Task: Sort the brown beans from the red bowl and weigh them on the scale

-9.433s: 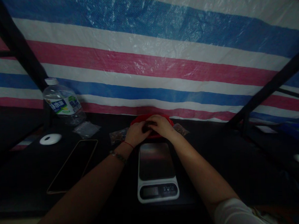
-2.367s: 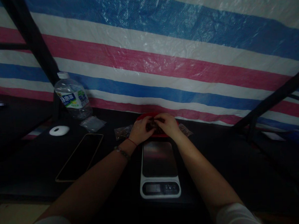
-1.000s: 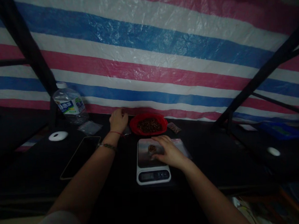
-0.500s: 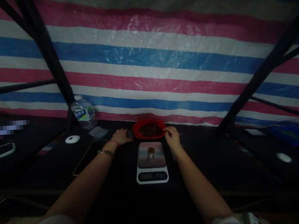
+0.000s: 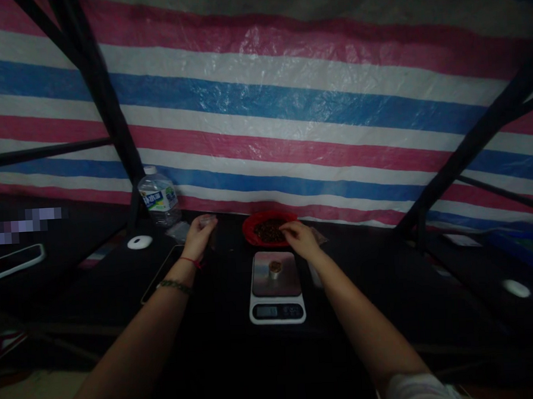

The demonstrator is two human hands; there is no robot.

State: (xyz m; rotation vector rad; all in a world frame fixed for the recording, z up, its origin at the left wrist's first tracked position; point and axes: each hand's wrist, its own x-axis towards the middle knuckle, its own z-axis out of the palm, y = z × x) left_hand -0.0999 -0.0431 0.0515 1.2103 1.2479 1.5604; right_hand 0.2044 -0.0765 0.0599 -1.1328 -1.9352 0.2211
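Note:
My left hand [image 5: 198,234] is raised over the table left of the scale, its fingers closed on a small see-through plastic bag [image 5: 208,219], mostly hidden by the hand. The fingertips of my right hand [image 5: 302,238] are pinched at the right side of a red plate [image 5: 249,231]. Small dark brown pieces [image 5: 268,230], like beans or beads, fill the plate; whether any sit between those fingers is too small to see. Nearer to me is a white kitchen scale [image 5: 276,287] with a lit display. On its metal top stands a small cup [image 5: 275,270] holding brown contents.
A large plastic bottle [image 5: 159,196] stands at the back left, with a flat plastic bag [image 5: 178,233] before it. A phone [image 5: 161,275] lies partly under my left forearm, near a white oval case [image 5: 139,242]. Another plastic bag [image 5: 318,235] is behind my right hand. Dark posts frame the striped sheet.
My left hand has lifted and drawn left, away from the plate, with the plastic bag now showing in it. My right hand has moved inward over the plate's edge. The view has shifted slightly.

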